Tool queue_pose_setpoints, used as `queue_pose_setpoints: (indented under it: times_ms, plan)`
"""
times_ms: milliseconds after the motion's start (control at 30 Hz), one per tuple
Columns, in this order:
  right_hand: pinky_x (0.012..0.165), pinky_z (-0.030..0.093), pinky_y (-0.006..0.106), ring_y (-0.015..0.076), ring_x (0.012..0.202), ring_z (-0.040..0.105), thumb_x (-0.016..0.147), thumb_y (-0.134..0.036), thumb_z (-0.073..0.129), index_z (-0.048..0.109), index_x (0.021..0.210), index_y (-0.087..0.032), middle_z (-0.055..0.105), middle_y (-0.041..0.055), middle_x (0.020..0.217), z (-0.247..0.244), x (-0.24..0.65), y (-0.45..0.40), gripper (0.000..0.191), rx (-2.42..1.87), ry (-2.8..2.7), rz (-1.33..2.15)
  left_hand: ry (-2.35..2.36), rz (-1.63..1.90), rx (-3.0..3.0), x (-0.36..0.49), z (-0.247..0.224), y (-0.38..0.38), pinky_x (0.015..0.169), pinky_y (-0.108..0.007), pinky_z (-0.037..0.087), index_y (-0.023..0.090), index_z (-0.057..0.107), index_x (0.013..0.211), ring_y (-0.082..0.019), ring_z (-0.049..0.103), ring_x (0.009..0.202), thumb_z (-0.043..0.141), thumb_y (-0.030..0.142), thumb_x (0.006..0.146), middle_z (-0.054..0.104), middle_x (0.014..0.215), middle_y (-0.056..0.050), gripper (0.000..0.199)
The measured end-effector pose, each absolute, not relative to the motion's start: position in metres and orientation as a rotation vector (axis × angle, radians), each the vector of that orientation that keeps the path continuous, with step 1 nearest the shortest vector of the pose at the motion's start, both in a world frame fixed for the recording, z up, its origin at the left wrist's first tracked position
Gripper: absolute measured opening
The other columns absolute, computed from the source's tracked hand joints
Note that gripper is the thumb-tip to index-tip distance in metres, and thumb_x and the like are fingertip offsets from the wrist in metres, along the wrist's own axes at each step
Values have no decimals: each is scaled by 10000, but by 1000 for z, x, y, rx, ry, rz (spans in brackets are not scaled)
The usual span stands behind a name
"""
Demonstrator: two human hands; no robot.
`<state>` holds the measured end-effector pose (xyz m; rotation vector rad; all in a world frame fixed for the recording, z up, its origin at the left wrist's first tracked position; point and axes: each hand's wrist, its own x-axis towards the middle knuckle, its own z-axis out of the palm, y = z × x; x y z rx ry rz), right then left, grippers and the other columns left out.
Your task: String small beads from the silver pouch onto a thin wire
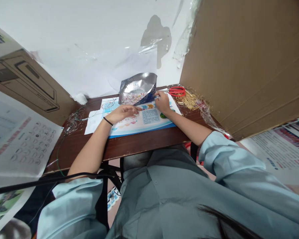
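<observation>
Your right hand is pinched closed on the lower right corner of the silver foil pouch, which lies wider than tall across the far edge of the blue-and-white printed sheet, with coloured beads showing in its mouth. Your left hand lies open on the sheet, fingertips just short of the pouch.

The left hand, a black band on its wrist, lies flat on a printed sheet on the dark wooden tabletop. The right hand's fingers touch the edge of a silver foil pouch holding beads. Red-handled scissors and brass pins lie just beyond, toward the tabletop's far right corner.
</observation>
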<state>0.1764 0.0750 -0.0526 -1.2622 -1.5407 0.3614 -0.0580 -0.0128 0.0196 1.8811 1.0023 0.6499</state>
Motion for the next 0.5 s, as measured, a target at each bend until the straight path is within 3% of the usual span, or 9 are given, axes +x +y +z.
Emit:
queue_pose_setpoints:
  times_ms: [133, 300, 400, 500]
  plan:
    - [896, 477, 363, 203, 891, 600, 914, -218, 469, 624, 896, -210, 704, 58, 908, -39, 167, 49, 156, -1045, -1662, 458, 1132, 673, 2210, -46, 12, -12, 821, -336, 546, 175, 737, 804, -226, 688, 1006, 641, 466, 862, 741, 1228, -121, 311]
    - [766, 489, 287, 154, 792, 644, 959, -440, 551, 643, 1073, -191, 748, 37, 931, -37, 152, 20, 289, -809, -1859, 809, 1519, 913, 2353, -36, 2, -11, 696, -297, 460, 162, 758, 870, -164, 588, 683, 563, 359, 912, 715, 763, -53, 281]
    - [743, 498, 276, 152, 765, 671, 885, -454, 678, 633, 1128, -184, 759, 20, 860, -43, 148, 20, 366, -745, -1891, 993, 1541, 1097, 2373, -35, -2, -9, 702, -291, 449, 161, 754, 892, -158, 561, 692, 558, 338, 933, 708, 804, -60, 267]
    - [743, 525, 286, 165, 776, 704, 849, -421, 723, 651, 1031, -180, 766, 26, 827, -46, 147, 26, 310, -721, -1821, 1097, 1476, 1100, 2399, -34, -5, -7, 740, -289, 460, 166, 753, 891, -160, 581, 734, 572, 318, 935, 727, 866, -69, 240]
